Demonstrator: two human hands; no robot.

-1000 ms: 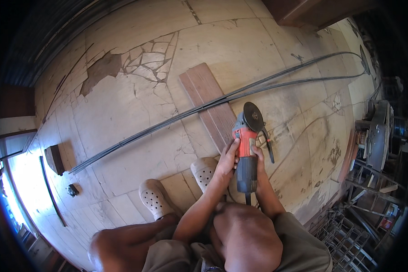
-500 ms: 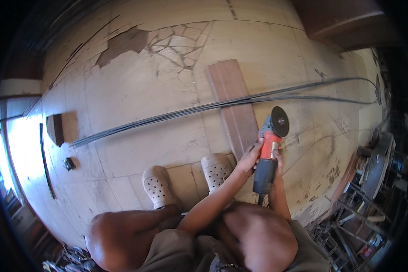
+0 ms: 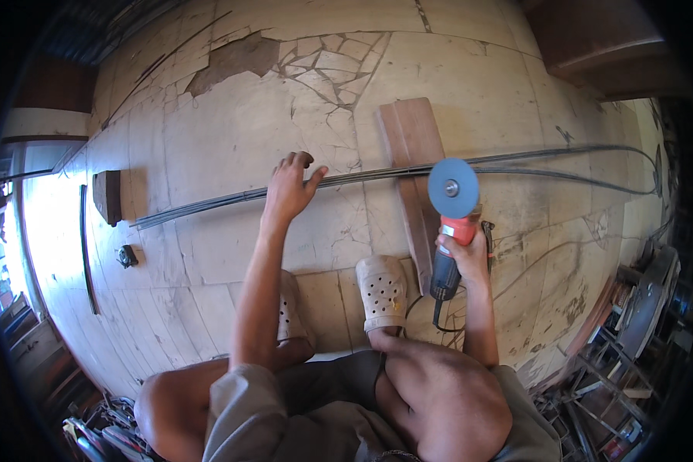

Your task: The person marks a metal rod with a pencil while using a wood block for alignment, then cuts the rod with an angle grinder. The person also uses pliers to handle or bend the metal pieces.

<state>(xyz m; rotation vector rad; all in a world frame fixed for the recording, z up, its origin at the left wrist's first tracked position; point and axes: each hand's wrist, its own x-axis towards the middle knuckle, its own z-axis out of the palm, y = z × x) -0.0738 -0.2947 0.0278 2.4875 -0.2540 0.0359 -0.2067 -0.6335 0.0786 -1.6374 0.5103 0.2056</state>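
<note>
My right hand (image 3: 467,252) is wrapped around the red and black body of an angle grinder (image 3: 443,279). Its round cutting disc (image 3: 453,194) faces up at the far end, and a black cord trails from the near end. Reaching forward, my left hand (image 3: 289,189) hovers at a bundle of thin dark metal rods (image 3: 200,209); its thumb stands apart from its bent fingers and nothing is in it. Whether it touches the rods I cannot tell. The rods lie across a reddish-brown wooden plank (image 3: 413,138) and loop back at the far right.
A dark block (image 3: 108,197), a small dark object (image 3: 127,256) and a thin dark bar (image 3: 88,254) lie at left. My clogs (image 3: 382,292) stand near the plank. Metal frames and scrap (image 3: 612,393) crowd the lower right. Broken tiles (image 3: 335,65) mark the floor ahead.
My left hand has let go of the grinder and moved left and forward to the rods. The grinder has turned in my right hand, its disc now facing up.
</note>
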